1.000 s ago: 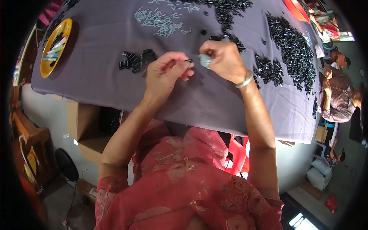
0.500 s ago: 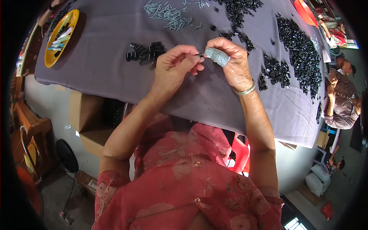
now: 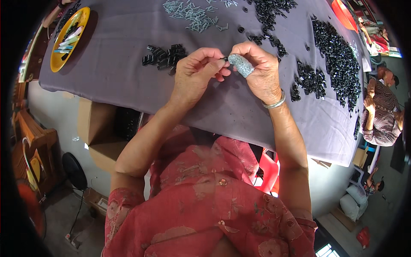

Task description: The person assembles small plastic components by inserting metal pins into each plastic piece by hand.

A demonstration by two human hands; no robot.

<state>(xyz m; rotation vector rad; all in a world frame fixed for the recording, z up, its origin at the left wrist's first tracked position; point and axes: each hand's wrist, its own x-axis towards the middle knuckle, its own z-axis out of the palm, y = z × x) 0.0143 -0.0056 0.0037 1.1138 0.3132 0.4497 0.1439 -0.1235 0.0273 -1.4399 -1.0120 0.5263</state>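
Observation:
My left hand is closed in a pinch on a small black piece, mostly hidden by the fingertips. Facing it, my right hand is closed too, its fingers curled. A grey speckled finger cover is on one of its fingers, and its tip meets the black piece. Whatever else the right fingers hold is hidden. Left of my left hand lies a small heap of black tubular pieces. Beyond both hands is a scatter of silvery screws.
A grey cloth covers the table. Large piles of small black parts lie at the right. A yellow plate with slim tools stands far left, a red basin far right. Below the table edge is a cardboard box. Another person sits at right.
My right hand's covered finger has tilted downward and closer over the black piece, which shows less. My left hand has barely moved. The whole view has shifted slightly.

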